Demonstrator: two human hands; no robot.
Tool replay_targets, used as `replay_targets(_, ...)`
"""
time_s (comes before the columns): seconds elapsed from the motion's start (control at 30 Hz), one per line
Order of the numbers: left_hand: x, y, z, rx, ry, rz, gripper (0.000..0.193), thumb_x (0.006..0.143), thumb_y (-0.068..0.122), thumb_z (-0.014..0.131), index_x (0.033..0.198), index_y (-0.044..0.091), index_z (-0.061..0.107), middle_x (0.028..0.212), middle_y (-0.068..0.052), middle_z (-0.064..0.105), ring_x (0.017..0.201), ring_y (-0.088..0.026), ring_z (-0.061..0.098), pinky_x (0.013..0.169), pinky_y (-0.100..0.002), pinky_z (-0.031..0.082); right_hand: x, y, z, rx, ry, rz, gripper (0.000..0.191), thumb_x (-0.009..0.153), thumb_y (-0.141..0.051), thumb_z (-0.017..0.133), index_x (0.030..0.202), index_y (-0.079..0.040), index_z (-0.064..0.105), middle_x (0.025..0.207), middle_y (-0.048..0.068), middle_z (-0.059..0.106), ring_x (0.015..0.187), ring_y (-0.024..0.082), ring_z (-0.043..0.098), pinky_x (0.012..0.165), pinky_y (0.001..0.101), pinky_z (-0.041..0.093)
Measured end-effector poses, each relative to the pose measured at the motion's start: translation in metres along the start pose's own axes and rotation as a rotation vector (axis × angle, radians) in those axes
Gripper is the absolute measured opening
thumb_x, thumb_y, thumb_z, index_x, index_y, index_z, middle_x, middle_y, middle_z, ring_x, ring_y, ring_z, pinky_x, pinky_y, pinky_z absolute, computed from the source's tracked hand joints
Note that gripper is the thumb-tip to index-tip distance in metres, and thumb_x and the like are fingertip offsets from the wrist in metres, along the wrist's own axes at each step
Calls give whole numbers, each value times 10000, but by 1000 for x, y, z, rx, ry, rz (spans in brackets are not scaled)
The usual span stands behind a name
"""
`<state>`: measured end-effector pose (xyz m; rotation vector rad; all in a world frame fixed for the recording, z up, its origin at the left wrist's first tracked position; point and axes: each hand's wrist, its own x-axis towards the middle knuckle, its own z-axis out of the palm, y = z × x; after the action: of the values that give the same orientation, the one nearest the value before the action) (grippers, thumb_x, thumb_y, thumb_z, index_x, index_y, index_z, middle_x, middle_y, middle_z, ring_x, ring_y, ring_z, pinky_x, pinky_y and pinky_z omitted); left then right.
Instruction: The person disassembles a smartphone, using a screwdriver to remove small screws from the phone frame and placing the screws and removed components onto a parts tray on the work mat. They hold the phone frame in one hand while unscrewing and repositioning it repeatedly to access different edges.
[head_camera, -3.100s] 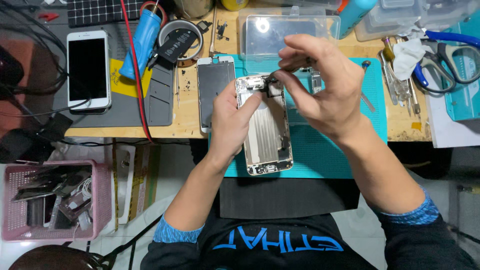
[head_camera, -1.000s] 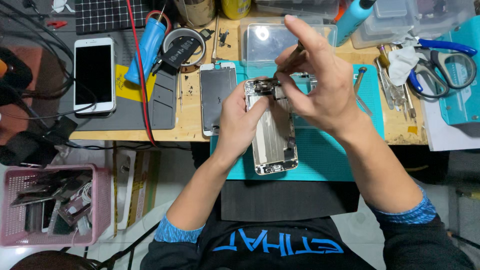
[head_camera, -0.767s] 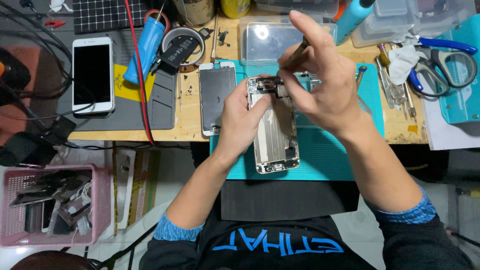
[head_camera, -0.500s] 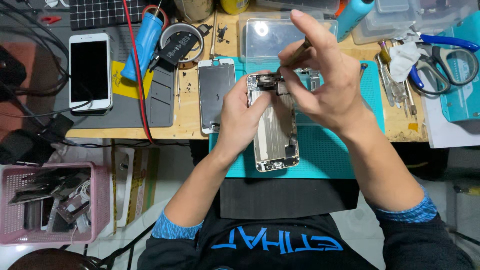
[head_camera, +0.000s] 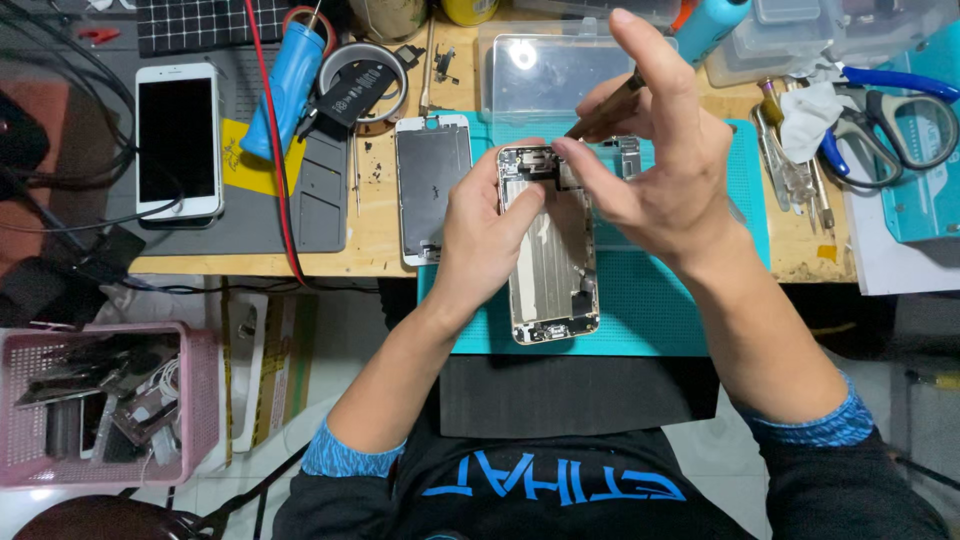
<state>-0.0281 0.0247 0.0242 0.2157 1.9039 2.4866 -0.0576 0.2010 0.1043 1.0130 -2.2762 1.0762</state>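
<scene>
An opened silver phone housing (head_camera: 552, 270) lies lengthwise over the teal work mat (head_camera: 650, 310). My left hand (head_camera: 482, 230) grips its left side near the top, thumb resting on the inner plate. My right hand (head_camera: 655, 150) hovers over the top end, pinching a thin dark tool (head_camera: 600, 110) whose tip meets the small parts at the housing's upper edge. A detached phone screen panel (head_camera: 432, 185) lies face down just left of my left hand.
A white phone (head_camera: 178, 140) rests on a grey mat at left, beside a blue tool (head_camera: 285, 85) and a tape roll (head_camera: 362, 80). A clear plastic box (head_camera: 545, 75) sits behind. Scissors (head_camera: 890, 115) and tweezers lie right. A pink basket (head_camera: 100, 400) of parts stands below left.
The housing and both hands stay in nearly the same place. My right hand's fingers have shifted slightly at the housing's top end with the tool.
</scene>
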Motion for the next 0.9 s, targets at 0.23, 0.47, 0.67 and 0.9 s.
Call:
replay_targets(0.23,1,-2,-2,15,1,-3,365,996,19,606,1353,-55,592,1118,-67,718,985,-89,660,887,-266,560,-2,-1,0,77,-33,27,782,1034,119,775,1585,-73,254,1112,158,728,1037,203,770,951,296,656)
replay_targets(0.47,2,1,-4,-9,-2,-13,375,992,12,613,1359,-58,587,1155,-78,724,1015,-96,676,905,-266,567,-2,-5,0,108,-12,59,754,1056,171,724,1573,-71,232,1084,170,737,1024,221,774,925,300,656)
replay_targets(0.67,1,0,-4,-16,3,-15,391,989,6,610,1374,-56,578,1163,-84,723,1031,-101,678,914,-268,565,-4,-8,-3,192,16,92,761,1081,198,696,1583,-86,200,1125,204,722,1059,247,760,949,320,659)
replay_targets(0.9,3,-5,-11,-33,22,-36,387,990,-10,609,1373,-59,581,1182,-98,730,1055,-116,687,937,-274,568,-12,2,-15,264,39,148,671,1125,193,613,1577,-24,167,1192,201,713,1135,229,743,1001,307,644)
